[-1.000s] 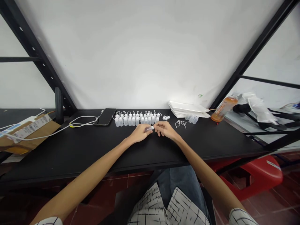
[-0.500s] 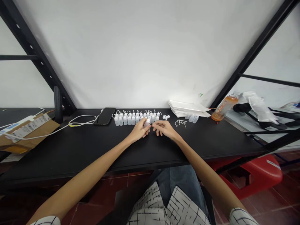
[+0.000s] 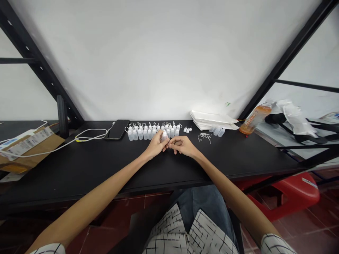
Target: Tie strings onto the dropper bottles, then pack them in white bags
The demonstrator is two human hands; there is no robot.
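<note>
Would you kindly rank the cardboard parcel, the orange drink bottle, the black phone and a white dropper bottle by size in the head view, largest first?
Cardboard parcel
Orange drink bottle and black phone: they look alike, so unranked
White dropper bottle

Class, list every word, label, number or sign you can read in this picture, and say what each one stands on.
Label on the cardboard box: too small to read.
Label on the orange bottle: too blurred to read.
Pale strip on the red stool: too blurred to tell if it bears text.
</note>
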